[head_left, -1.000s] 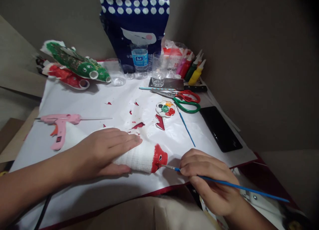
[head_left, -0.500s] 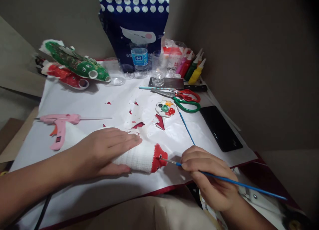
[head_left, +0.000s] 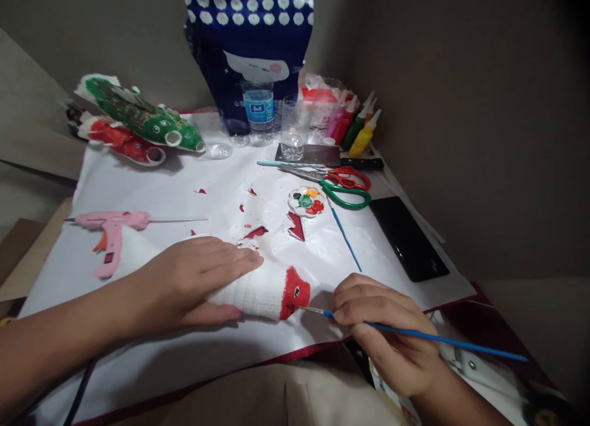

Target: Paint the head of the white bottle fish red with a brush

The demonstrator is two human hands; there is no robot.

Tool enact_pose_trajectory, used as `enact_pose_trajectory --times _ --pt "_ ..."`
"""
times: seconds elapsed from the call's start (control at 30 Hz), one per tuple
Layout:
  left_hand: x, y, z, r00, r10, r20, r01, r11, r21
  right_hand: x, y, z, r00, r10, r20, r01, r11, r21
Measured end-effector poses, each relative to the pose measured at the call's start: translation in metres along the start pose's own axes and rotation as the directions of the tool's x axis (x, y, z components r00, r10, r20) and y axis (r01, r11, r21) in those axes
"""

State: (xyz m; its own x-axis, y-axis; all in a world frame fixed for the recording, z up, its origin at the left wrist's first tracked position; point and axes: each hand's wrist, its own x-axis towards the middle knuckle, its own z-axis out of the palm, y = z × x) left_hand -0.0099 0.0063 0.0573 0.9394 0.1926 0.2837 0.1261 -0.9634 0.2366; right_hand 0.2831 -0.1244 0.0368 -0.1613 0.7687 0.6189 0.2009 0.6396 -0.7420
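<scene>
A white, ribbed, gauze-covered craft fish (head_left: 262, 292) lies on the table, its red-painted head (head_left: 296, 292) toward the right with a black-and-white eye on it. Over the white body curves my left hand (head_left: 203, 281), fingers across the top and thumb along the near side, gripping it. My right hand (head_left: 385, 324) pinches a blue paintbrush (head_left: 437, 338). The brush tip touches the lower part of the red head, near its front. A flower-shaped paint palette (head_left: 306, 201) with several colours sits beyond the fish.
Left: pink glue gun (head_left: 110, 220), green painted fish (head_left: 138, 115), red painted fish (head_left: 122, 142). Right: second brush (head_left: 345, 237), scissors (head_left: 343, 186), black phone (head_left: 409, 238). At the back stand plastic cups, a labelled bottle (head_left: 259, 114), paint bottles (head_left: 364, 133) and a cleaver (head_left: 308, 153). Red scraps lie mid-table.
The brush tip has moved down from beside the eye to the lower part of the red head, and my right hand shifted slightly with it. My left hand stays put.
</scene>
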Motion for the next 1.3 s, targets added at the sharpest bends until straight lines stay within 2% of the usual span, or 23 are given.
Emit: enact_pose_trajectory --times 0.13,0.3,0.43,0.5,0.63,0.73,0.87,0.93,1.07,1.23,1.3 --pt "-0.001 -0.001 0.001 1.0 -0.019 0.008 0.019 1.0 -0.012 0.003 -0.001 0.001 0.999 -0.022 -0.034 0.019 0.997 -0.072" --pt "0.001 -0.001 0.0 1.0 -0.013 0.017 0.013 1.0 -0.003 0.006 -0.002 0.001 0.999 -0.016 0.035 0.016 1.0 -0.018" --pt "0.001 -0.001 0.0 1.0 0.004 0.022 -0.005 1.0 0.019 0.005 0.001 0.002 0.999 0.015 -0.038 -0.018 0.996 -0.085" --pt "0.001 -0.001 0.001 1.0 0.001 0.027 -0.001 1.0 0.027 0.006 0.002 0.003 0.998 0.041 -0.039 -0.045 0.992 -0.116" --pt "0.0 -0.001 0.001 1.0 -0.007 0.025 0.007 1.0 0.019 0.01 0.001 0.003 0.999 -0.015 0.032 0.017 0.997 -0.077" --pt "0.0 -0.001 0.001 0.999 -0.013 0.029 0.013 1.0 0.005 0.01 0.001 0.002 0.998 -0.049 0.034 0.05 0.998 -0.042" --pt "-0.001 -0.001 0.001 1.0 -0.022 0.011 0.022 1.0 -0.012 0.008 0.003 0.002 0.999 0.017 -0.046 -0.022 0.995 -0.1" --pt "-0.001 -0.001 0.001 1.0 -0.018 0.005 0.018 1.0 -0.022 0.008 0.004 0.002 0.998 0.04 -0.04 -0.045 0.993 -0.108" --pt "-0.002 -0.002 0.002 1.0 -0.014 0.014 0.015 1.0 -0.019 0.008 0.004 0.001 1.0 0.006 0.024 -0.005 0.999 -0.037" --pt "-0.001 -0.002 0.002 1.0 -0.023 0.007 0.024 0.999 -0.032 0.005 0.01 0.002 0.995 0.065 -0.075 -0.069 0.996 -0.055" --pt "-0.001 -0.001 0.001 1.0 -0.024 0.006 0.024 0.999 -0.032 0.005 0.011 0.003 0.994 0.078 -0.074 -0.083 0.994 -0.065"
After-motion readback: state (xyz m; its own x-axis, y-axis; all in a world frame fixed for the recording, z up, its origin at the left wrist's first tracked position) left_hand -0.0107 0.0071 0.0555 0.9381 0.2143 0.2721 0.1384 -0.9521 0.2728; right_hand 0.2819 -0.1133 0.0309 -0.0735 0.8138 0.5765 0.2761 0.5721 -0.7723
